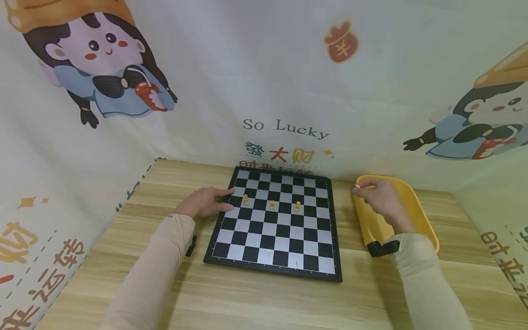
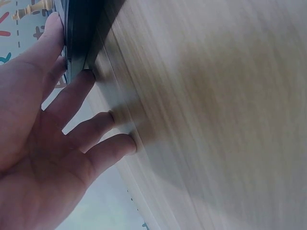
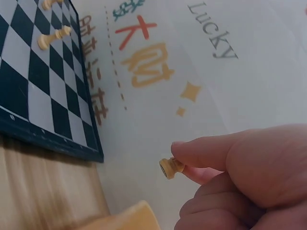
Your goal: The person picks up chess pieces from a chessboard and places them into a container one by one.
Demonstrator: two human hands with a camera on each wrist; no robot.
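Observation:
A black-and-white chessboard [image 1: 266, 241] lies on the wooden table. Three pale yellow chess pieces stand on it: one at the left [image 1: 245, 200], another in the middle [image 1: 272, 205] and a third at the right [image 1: 297, 206]. My left hand [image 1: 205, 201] rests at the board's left edge. Its thumb [image 2: 52, 36] touches the top by the rim, while the other fingers spread along the side and the tabletop. Above the yellow tray [image 1: 417, 208], my right hand [image 1: 382, 201] pinches a small pale yellow chess piece [image 3: 170, 167] between thumb and forefinger, base outward. The fingers hide its upper part.
The tray stands right of the board, a narrow strip of table between them; the right hand and forearm cover part of its inside. A printed cloth [image 1: 284, 91] hangs behind and beside the wooden table [image 1: 264, 307]. The board's far edge lies close to this cloth.

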